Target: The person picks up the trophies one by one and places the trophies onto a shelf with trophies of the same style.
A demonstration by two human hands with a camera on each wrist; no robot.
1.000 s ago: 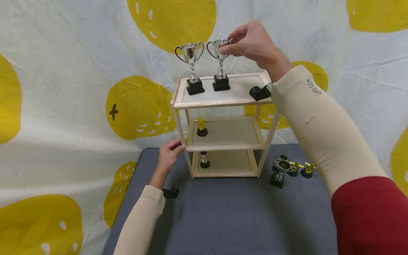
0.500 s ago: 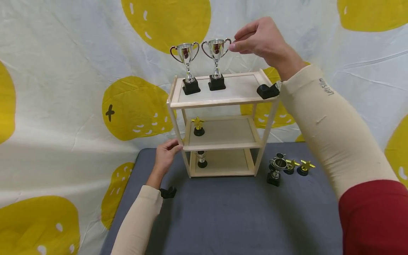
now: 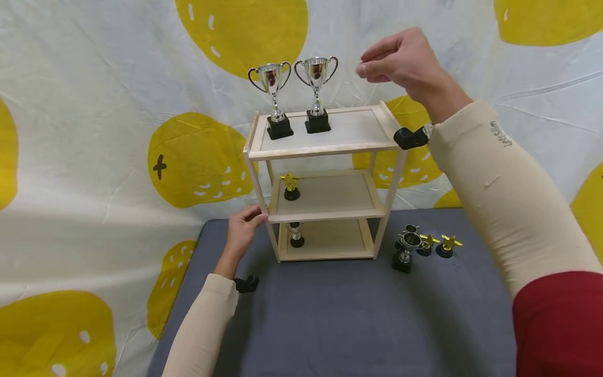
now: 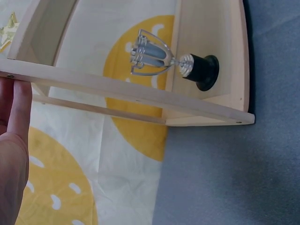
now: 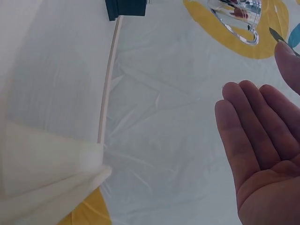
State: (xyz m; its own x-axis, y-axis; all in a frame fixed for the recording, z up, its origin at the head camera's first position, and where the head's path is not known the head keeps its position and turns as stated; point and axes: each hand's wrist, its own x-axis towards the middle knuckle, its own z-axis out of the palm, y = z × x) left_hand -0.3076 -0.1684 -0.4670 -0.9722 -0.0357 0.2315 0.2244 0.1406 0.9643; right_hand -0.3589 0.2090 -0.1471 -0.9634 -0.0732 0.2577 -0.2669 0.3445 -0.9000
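Two silver two-handled trophy cups, the left one (image 3: 278, 104) and the right one (image 3: 316, 97), stand upright on black bases on the top tier of a wooden shelf (image 3: 325, 215). To their right, my right hand (image 3: 407, 65) hovers above the tier, holding nothing; the right wrist view shows its fingers (image 5: 243, 126) extended and apart from the cup. My left hand (image 3: 242, 230) grips the shelf's left post (image 4: 117, 91) at middle-tier height. A gold star trophy (image 3: 291, 187) sits on the middle tier. On the bottom tier stands a small silver cup (image 4: 152, 56) with a black base.
On the grey table (image 3: 339, 319), right of the shelf, stand a larger silver cup (image 3: 403, 254), another cup (image 3: 411, 229) partly behind it, and two gold star trophies, one (image 3: 426, 245) beside the other (image 3: 447, 246). A yellow-patterned white cloth (image 3: 94, 131) hangs behind.
My right hand has let go of the right cup's handle and moved away to the right. The cup stays upright on the top tier. My left hand keeps its place on the post.
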